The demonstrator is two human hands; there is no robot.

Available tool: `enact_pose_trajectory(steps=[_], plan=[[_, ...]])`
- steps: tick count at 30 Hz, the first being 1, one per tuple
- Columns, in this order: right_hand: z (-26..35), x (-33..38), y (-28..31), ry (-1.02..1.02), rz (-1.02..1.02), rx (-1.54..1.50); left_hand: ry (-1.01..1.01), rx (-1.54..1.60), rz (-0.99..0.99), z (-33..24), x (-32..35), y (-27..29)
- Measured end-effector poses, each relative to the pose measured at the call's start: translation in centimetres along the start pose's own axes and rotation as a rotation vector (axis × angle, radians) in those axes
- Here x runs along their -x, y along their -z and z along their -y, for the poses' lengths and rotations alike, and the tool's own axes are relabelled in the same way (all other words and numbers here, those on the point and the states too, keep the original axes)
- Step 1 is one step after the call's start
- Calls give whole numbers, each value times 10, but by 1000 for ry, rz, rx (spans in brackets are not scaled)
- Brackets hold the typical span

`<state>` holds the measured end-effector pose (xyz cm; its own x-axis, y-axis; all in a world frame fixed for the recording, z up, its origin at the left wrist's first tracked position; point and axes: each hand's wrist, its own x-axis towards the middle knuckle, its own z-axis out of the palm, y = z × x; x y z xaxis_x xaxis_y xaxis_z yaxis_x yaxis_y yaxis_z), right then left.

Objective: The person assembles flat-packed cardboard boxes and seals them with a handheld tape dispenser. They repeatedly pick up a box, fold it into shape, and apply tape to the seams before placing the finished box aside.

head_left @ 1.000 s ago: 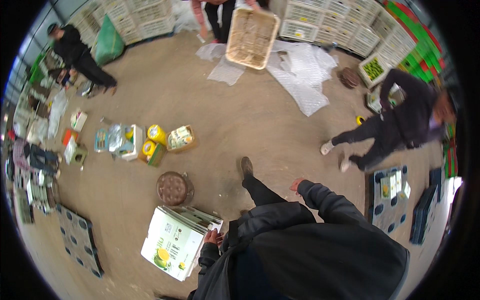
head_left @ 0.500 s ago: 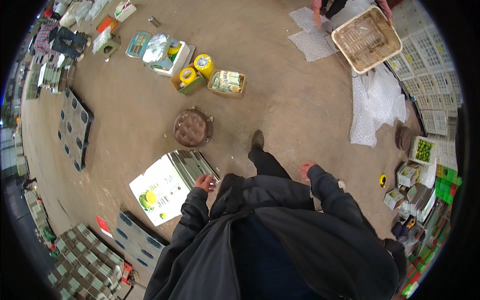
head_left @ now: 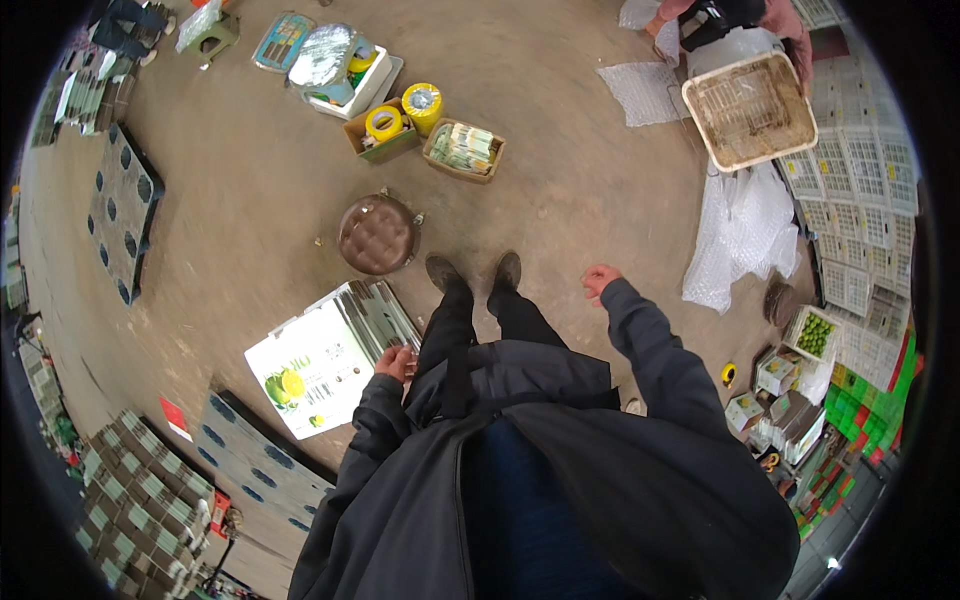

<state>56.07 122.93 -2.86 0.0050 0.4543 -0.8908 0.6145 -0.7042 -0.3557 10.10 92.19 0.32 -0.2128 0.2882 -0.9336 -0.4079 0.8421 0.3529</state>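
The left hand (head_left: 396, 362) is grasping a stack of flat printed cartons (head_left: 320, 368) beside the left leg (carrying apparently only begun, none set down), while the right hand (head_left: 600, 282) is hanging loosely curled, holding nothing.

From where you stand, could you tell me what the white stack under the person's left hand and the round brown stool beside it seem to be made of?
The white stack of flattened boxes touched by the left hand looks like printed cardboard, with layered edges and a smooth face. The round brown stool has a tufted, slightly glossy top, probably leatherette padding.
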Motion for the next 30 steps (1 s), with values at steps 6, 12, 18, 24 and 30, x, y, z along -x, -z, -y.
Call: enact_pose_trajectory(steps=[6,12,18,24,30], plan=[[14,16,-52,-88,76,101,-21,85,31,-36,-18,35],[47,25,-54,-64,46,146,16,41,56,-26,-29,43],[90,23,-60,-24,21,197,31,104,59,-21,-31,42],[117,23,-76,6,55,251,89,163,34,-17,-30,50],[134,22,-82,-14,98,304,65,164,51,-5,-31,51]])
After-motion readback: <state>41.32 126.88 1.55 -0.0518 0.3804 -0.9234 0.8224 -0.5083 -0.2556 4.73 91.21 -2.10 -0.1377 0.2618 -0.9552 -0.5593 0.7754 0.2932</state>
